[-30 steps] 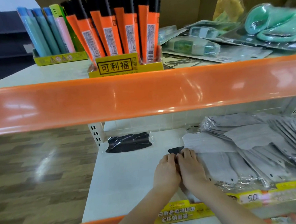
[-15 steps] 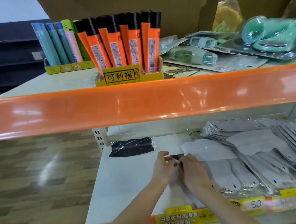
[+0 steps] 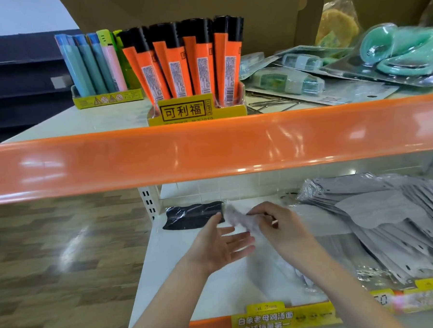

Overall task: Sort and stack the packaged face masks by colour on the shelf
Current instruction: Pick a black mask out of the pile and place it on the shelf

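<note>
A black packaged mask (image 3: 192,215) lies flat at the back left of the white lower shelf (image 3: 173,279). A fanned pile of grey packaged masks (image 3: 389,220) covers the shelf's right side. My right hand (image 3: 279,225) is raised over the shelf's middle. It pinches a pale packaged mask (image 3: 239,219) that is motion-blurred, so I cannot tell its colour. My left hand (image 3: 222,246) is just below it, palm up with fingers straight and holding nothing. Its thumb is close to the black mask's right edge.
An orange rail (image 3: 209,151) fronts the upper shelf just above my hands. On that shelf stand orange lighters (image 3: 187,65) in a yellow display box, pastel lighters (image 3: 92,65) and blister packs (image 3: 355,66). Yellow price labels (image 3: 266,320) line the lower shelf's front edge.
Both hands have lifted off the shelf and moved back and left. The right hand now holds up a pale pack, and the left hand has opened palm up.
</note>
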A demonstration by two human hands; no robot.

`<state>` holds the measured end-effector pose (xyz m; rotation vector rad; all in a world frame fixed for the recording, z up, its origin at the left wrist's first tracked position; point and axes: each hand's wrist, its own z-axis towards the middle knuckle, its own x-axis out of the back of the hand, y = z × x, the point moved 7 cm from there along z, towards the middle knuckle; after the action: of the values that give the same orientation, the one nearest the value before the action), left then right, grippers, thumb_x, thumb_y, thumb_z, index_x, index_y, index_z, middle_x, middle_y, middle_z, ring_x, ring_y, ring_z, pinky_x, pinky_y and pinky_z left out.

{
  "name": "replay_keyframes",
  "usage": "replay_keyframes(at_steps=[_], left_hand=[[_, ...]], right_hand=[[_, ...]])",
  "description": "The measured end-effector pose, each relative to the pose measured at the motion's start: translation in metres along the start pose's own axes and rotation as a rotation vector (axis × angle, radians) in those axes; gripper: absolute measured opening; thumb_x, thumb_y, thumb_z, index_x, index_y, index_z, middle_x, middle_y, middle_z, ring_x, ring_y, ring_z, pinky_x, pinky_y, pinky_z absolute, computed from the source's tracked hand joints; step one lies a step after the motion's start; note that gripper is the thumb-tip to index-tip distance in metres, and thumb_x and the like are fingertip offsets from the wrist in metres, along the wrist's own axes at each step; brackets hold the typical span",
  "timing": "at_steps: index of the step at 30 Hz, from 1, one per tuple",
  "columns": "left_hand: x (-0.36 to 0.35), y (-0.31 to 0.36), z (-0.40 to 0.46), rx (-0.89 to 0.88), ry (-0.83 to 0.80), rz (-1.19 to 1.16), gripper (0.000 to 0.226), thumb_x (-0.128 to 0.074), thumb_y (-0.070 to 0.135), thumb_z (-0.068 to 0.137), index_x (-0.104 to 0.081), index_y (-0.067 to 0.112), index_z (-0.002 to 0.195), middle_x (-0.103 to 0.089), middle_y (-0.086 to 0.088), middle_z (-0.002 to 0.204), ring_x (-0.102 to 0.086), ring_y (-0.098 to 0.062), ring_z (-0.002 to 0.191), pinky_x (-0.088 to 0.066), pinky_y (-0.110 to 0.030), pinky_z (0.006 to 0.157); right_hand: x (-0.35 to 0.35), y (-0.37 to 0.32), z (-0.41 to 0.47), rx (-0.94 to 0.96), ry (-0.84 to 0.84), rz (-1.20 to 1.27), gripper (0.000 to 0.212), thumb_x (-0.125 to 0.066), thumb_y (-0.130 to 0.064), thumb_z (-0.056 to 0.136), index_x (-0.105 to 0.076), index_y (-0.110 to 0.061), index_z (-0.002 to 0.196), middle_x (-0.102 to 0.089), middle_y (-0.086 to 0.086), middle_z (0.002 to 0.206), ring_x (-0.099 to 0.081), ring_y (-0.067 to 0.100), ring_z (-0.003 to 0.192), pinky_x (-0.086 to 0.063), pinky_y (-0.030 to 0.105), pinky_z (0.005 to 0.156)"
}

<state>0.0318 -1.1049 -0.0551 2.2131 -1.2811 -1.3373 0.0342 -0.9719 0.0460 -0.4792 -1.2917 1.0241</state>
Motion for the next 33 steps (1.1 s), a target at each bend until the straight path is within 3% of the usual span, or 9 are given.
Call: replay_keyframes(at_steps=[5, 10, 15, 18, 20, 23, 26, 30, 33], left_hand=[[0.040, 0.020, 0.000, -0.111, 0.073, 0.006, 0.029, -0.055, 0.018, 0.094, -0.057, -0.005, 0.112, -0.067, -0.025, 0.104, -0.068, -0.031, 0.078, -0.060, -0.037, 0.066], [0.080, 0.034, -0.002, -0.281, 0.244, -0.063, 0.009, -0.049, -0.012, 0.088, -0.056, -0.009, 0.091, -0.061, -0.019, 0.074, -0.063, -0.024, 0.057, -0.056, -0.027, 0.054], [0.098, 0.039, -0.016, -0.393, 0.354, -0.121, 0.018, -0.049, -0.011, 0.089, -0.056, -0.008, 0.104, -0.062, -0.020, 0.087, -0.062, -0.028, 0.074, -0.056, -0.028, 0.053], [0.101, 0.038, -0.025, -0.430, 0.442, -0.152, 0.016, -0.045, -0.012, 0.090, -0.057, -0.007, 0.100, -0.061, -0.018, 0.080, -0.061, -0.027, 0.068, -0.055, -0.027, 0.049], [0.098, 0.034, -0.030, -0.432, 0.472, -0.158, 0.015, -0.045, -0.013, 0.090, -0.057, -0.005, 0.091, -0.059, -0.016, 0.069, -0.061, -0.024, 0.055, -0.053, -0.025, 0.045], [0.092, 0.026, -0.036, -0.422, 0.472, -0.126, 0.011, -0.046, -0.008, 0.092, -0.057, -0.005, 0.090, -0.058, -0.015, 0.063, -0.058, -0.024, 0.055, -0.053, -0.025, 0.045], [0.080, 0.017, -0.041, -0.320, 0.389, -0.208, 0.018, -0.047, 0.010, 0.098, -0.054, -0.004, 0.089, -0.061, -0.018, 0.071, -0.063, -0.028, 0.065, -0.057, -0.033, 0.049], [0.040, 0.007, -0.061, -0.143, 0.167, 0.191, 0.044, -0.041, 0.038, 0.101, -0.060, -0.001, 0.108, -0.071, -0.019, 0.096, -0.070, -0.029, 0.081, -0.058, -0.038, 0.069], [0.016, 0.026, -0.079, -0.421, 0.147, 0.537, 0.020, -0.049, 0.022, 0.099, -0.064, 0.008, 0.099, -0.072, -0.015, 0.094, -0.070, -0.022, 0.075, -0.056, -0.033, 0.065]], right_hand=[[-0.021, -0.007, -0.014, 0.081, -0.130, 0.024, 0.039, -0.053, -0.003, 0.091, -0.060, -0.039, 0.080, -0.068, -0.018, 0.090, -0.056, -0.004, 0.091, -0.038, 0.007, 0.075], [-0.036, 0.012, -0.019, 0.254, -0.085, -0.198, 0.036, -0.042, 0.001, 0.076, -0.067, -0.025, 0.079, -0.061, -0.027, 0.082, -0.053, -0.002, 0.091, -0.037, 0.014, 0.084], [-0.056, 0.036, -0.015, 0.186, -0.210, -0.435, 0.040, -0.043, 0.008, 0.081, -0.062, -0.020, 0.101, -0.058, -0.010, 0.107, -0.051, 0.012, 0.106, -0.033, 0.019, 0.085], [-0.075, 0.033, -0.019, 0.197, -0.294, -0.395, 0.025, -0.041, -0.022, 0.097, -0.052, -0.024, 0.120, -0.048, -0.015, 0.120, -0.042, 0.005, 0.116, -0.030, 0.016, 0.090], [-0.089, 0.031, -0.025, 0.209, -0.323, -0.441, 0.045, -0.039, -0.050, 0.088, -0.049, -0.026, 0.124, -0.046, -0.016, 0.122, -0.041, 0.004, 0.116, -0.034, 0.017, 0.094], [-0.102, 0.030, -0.026, 0.318, -0.204, -0.533, 0.033, -0.057, -0.045, 0.076, -0.060, -0.027, 0.104, -0.056, -0.015, 0.103, -0.058, 0.006, 0.091, -0.048, 0.018, 0.071], [-0.101, 0.030, -0.019, 0.315, -0.080, -0.461, 0.016, -0.046, -0.032, 0.086, -0.060, -0.025, 0.084, -0.056, -0.015, 0.080, -0.058, 0.007, 0.070, -0.041, 0.017, 0.056], [-0.093, 0.033, -0.010, 0.257, -0.005, -0.450, 0.009, -0.053, -0.022, 0.084, -0.061, -0.024, 0.084, -0.058, -0.015, 0.081, -0.056, 0.007, 0.075, -0.036, 0.017, 0.057], [-0.084, 0.028, -0.002, 0.313, 0.105, -0.480, 0.009, -0.055, -0.021, 0.079, -0.064, -0.023, 0.080, -0.059, -0.014, 0.076, -0.056, 0.007, 0.070, -0.033, 0.014, 0.056]])
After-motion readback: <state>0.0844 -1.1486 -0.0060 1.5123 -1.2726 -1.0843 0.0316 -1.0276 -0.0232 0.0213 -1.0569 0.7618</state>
